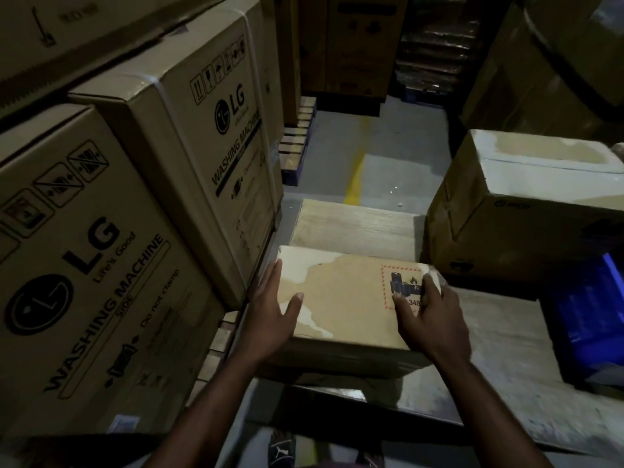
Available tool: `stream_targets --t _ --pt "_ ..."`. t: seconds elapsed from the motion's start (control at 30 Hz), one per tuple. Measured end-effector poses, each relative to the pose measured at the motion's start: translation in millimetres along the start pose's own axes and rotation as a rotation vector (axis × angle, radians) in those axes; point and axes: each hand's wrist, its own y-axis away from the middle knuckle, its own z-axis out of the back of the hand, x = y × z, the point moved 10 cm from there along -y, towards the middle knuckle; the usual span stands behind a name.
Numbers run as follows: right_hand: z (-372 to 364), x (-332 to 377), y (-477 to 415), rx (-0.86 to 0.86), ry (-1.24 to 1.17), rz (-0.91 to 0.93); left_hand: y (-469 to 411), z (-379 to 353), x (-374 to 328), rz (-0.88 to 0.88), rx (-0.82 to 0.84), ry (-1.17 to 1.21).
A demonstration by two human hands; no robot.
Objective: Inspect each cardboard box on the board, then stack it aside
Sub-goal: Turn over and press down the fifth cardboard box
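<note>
Your left hand (pixel 273 312) flat on left side of cardboard box (pixel 344 298), thumb on top. Your right hand (pixel 429 319) curls over right edge. Box closed, contents unseen, on board (pixel 499 349). Larger carton (pixel 526 214) near, right.

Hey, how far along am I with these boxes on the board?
Possibly done: the larger box at right may be already set aside; I cannot confirm. In hand: left hand presses and right hand grips the small labelled box on the board. Left: finishing its inspection and stacking it aside.
</note>
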Motion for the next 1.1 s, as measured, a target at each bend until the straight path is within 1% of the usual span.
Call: stream_targets --t 0.1,0.3,0.43,0.5,0.57,0.6,0.67,0.73,0.77,0.83,0.97,1.1 --pt "2 -4 3 -0.036 0.055 0.014 8 -21 16 0.037 0.041 0.013" --pt "2 -9 4 -0.125 0.088 0.026 14 -30 21 0.009 0.017 -0.025" --pt "4 -7 5 -0.171 0.118 0.032 15 -33 19 -0.008 0.043 -0.076" --pt "6 -2 7 -0.222 0.189 0.059 16 -34 21 -0.016 0.052 -0.158" --pt "3 15 12 -0.236 0.213 0.149 14 -35 15 -0.079 0.073 -0.297" --pt "-5 29 15 -0.204 0.196 0.227 11 -37 10 -0.107 0.104 -0.373" --pt "-33 63 26 -0.066 0.153 0.423 5 -43 -1 -0.151 0.161 -0.496" --pt "-65 95 38 0.066 0.161 0.623 2 -46 -9 -0.185 0.189 -0.569" --pt "-78 107 41 0.115 0.174 0.691 3 -47 -10 -0.196 0.201 -0.595" --pt "-94 118 43 0.158 0.188 0.743 4 -50 -8 -0.196 0.228 -0.614" --pt "-98 118 42 0.154 0.236 0.754 8 -57 -4 -0.181 0.256 -0.638" --pt "-100 120 42 0.185 0.248 0.752 7 -55 -5 -0.218 0.255 -0.700"
